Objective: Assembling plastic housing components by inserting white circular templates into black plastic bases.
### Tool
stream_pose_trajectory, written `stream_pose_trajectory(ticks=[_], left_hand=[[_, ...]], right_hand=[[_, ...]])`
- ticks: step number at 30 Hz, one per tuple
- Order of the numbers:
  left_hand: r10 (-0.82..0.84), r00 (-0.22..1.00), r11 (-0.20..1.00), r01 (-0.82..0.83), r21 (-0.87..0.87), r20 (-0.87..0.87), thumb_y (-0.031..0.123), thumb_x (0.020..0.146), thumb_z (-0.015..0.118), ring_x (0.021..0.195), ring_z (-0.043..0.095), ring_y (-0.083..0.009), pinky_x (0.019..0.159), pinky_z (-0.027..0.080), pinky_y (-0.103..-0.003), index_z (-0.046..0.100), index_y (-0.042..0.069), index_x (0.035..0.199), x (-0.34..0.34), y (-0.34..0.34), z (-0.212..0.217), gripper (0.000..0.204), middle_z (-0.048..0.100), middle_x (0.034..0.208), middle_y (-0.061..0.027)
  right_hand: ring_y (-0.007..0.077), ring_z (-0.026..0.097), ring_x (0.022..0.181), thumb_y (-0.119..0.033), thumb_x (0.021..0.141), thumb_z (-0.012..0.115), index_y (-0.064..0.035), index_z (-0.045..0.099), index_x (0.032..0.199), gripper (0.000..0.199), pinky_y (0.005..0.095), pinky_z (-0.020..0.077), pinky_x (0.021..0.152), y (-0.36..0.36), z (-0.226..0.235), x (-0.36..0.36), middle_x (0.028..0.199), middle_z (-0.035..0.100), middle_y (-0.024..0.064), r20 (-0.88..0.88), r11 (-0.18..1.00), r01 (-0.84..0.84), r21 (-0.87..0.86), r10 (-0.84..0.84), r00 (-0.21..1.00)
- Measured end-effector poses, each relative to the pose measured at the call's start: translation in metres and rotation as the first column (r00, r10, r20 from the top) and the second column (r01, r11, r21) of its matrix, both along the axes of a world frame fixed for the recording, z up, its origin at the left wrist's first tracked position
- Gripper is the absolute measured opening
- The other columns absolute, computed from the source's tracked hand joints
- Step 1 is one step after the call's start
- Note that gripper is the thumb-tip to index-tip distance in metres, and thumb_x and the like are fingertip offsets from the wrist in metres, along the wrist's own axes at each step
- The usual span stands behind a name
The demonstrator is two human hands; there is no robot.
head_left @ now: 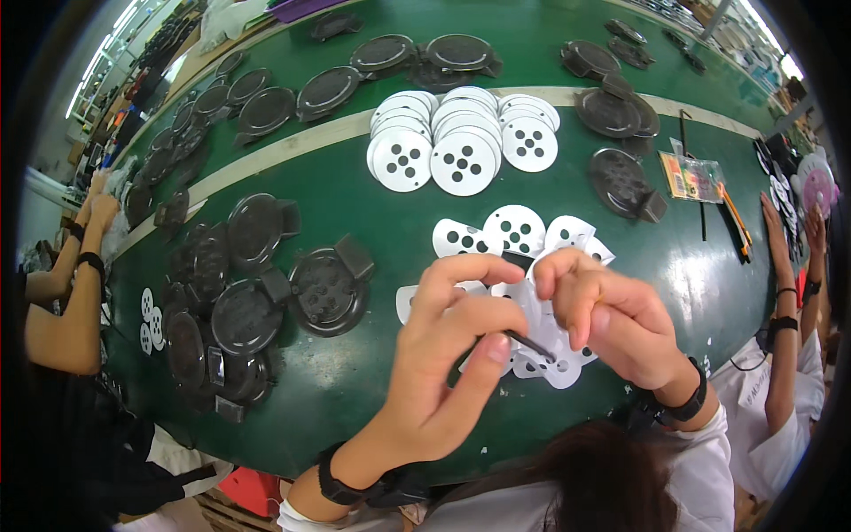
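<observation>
The left hand (456,355) has its thumb and a bent finger brought close together, and between them is a thin dark piece (532,346), whose free end points away toward the side of the other hand. The right hand (616,310) has its thumb and first fingers bent and near to each other; a pale thin film (532,309) is in the gap between the two hands, but I cannot tell if these fingers grip it. I think the work is held raised and between both hands so that fingertips can reach it from two sides. The wrists are bent inward, the palms turn to each other, and the forearms come up from the near edge. Just under and beyond the fingers, loose white discs (514,229) with dark holes lie spread, maybe for easy picking. Farther beyond them, white discs in overlapping rows (463,152) are likely kept as supply. To the left of the fingers, dark round covers (246,316) lie in a group on the green table (328,399); to the right and farther away are a clear packet (700,180) and an orange-and-black cutter (735,223), apart from the hands, perhaps to leave them room.
</observation>
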State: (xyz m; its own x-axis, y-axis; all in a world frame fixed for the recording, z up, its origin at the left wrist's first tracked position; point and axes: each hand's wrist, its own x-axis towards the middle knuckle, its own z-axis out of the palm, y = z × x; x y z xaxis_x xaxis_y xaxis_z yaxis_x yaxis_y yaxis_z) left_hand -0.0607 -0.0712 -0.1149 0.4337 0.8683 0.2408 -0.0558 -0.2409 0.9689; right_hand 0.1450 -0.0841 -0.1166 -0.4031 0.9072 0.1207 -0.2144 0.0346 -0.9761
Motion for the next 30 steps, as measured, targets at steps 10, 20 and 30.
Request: stream_pose_trajectory(ticks=[10,20,30], left_hand=[[-0.041,0.999,0.973,0.038,0.228,0.006,0.022,0.090,0.047,0.116,0.036,-0.0294,0.097,0.028,-0.049,0.058,0.010,0.092,0.004,-0.004,-0.009,0.017,0.038,0.122,-0.0216],[-0.015,0.999,0.972,0.004,0.235,0.044,0.011,0.079,0.056,0.111,0.039,-0.0304,0.094,0.029,-0.042,0.061,0.010,0.097,0.005,-0.001,-0.006,0.019,0.045,0.120,-0.0160],[0.627,0.194,0.777,-0.225,0.588,-0.754,0.025,0.077,0.066,0.088,0.055,-0.0304,0.067,0.045,-0.040,0.056,0.008,0.110,-0.031,0.031,-0.014,0.039,0.046,0.104,-0.0100]], right_hand=[[0.0114,0.042,0.104,-0.010,0.068,0.078,-0.0035,0.051,0.112,0.051,0.0271,0.0342,0.086,-0.003,0.001,-0.009,0.129,0.038,0.0094,-0.221,0.935,-0.315,-0.161,0.277,0.935],[0.0169,0.043,0.113,-0.004,0.072,0.074,-0.0018,0.052,0.114,0.047,0.0310,0.0335,0.097,-0.003,0.001,-0.003,0.125,0.039,0.0100,-0.116,0.970,-0.227,-0.082,0.217,0.969],[0.0106,0.042,0.085,-0.006,0.083,0.058,0.0027,0.062,0.109,0.027,0.0218,0.0367,0.074,0.002,0.006,0.001,0.093,0.044,0.0032,0.013,0.979,0.177,0.099,-0.180,0.984]])
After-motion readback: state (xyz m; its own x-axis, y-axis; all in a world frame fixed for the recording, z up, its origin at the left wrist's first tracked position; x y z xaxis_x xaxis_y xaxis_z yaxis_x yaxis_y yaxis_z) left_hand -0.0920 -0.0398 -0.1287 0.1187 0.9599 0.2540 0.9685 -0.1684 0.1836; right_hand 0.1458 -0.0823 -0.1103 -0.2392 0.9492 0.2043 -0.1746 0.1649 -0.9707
